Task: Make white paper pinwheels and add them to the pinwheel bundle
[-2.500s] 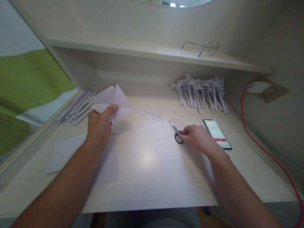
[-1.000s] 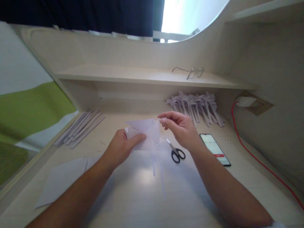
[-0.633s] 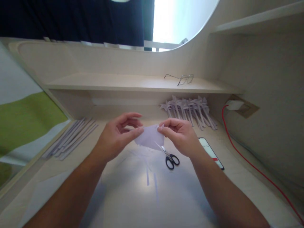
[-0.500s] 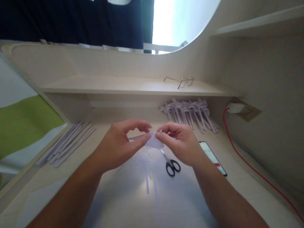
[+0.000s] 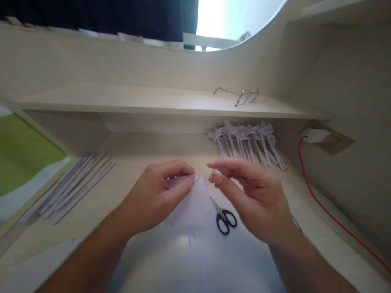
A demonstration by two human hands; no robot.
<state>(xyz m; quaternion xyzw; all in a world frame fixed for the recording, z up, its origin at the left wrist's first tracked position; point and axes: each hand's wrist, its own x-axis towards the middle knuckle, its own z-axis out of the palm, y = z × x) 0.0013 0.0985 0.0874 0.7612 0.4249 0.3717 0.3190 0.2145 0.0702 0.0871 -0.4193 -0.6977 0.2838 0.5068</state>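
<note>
My left hand pinches a sheet of thin white paper between thumb and fingers. The paper hangs below the fingertips, partly folded and blurred. My right hand is just right of the paper, apart from it, its index finger stretched out above the thumb. A small pale spot shows at the thumb tip; I cannot tell whether it is the nail or a scrap. Scissors with black handles lie on the desk below, between the paper and my right hand.
Rolled paper sticks lie at the left. Several paper pinwheels on sticks are piled at the back right under a shelf holding eyeglasses. A red cable runs from a white plug along the right side.
My right hand has drawn away from the paper to the right, its index finger lifting. More of the paper shows below my left hand, which still pinches it. The view has tilted down.
</note>
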